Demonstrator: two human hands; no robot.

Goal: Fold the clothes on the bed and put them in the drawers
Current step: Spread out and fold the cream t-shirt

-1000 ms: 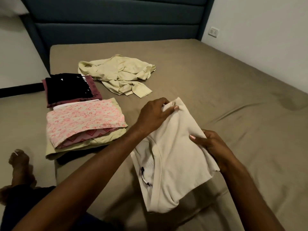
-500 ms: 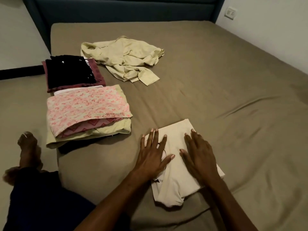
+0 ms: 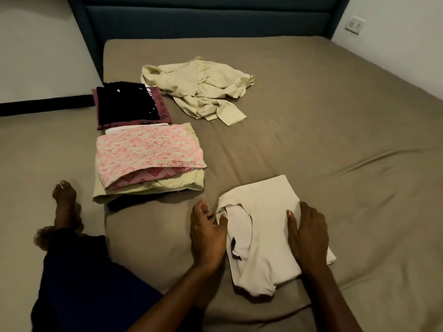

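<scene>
Cream shirt [image 3: 268, 226] folded near bed [image 3: 335, 140] edge, both hands touching its sides

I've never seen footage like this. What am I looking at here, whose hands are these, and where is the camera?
There is no machine here: a person wears one wide-angle camera on the head, looking forward and down, so you see that person's own arms. They are folding laundry on a bed with a taupe sheet. The left hand grips the edge of a folded cream cotton top, while the right hand presses flat on it. To the left lie two folded stacks: a pink floral stack and, farther back, a black and maroon stack. A crumpled pale yellow shirt, not yet folded, lies toward the blue headboard.
</scene>
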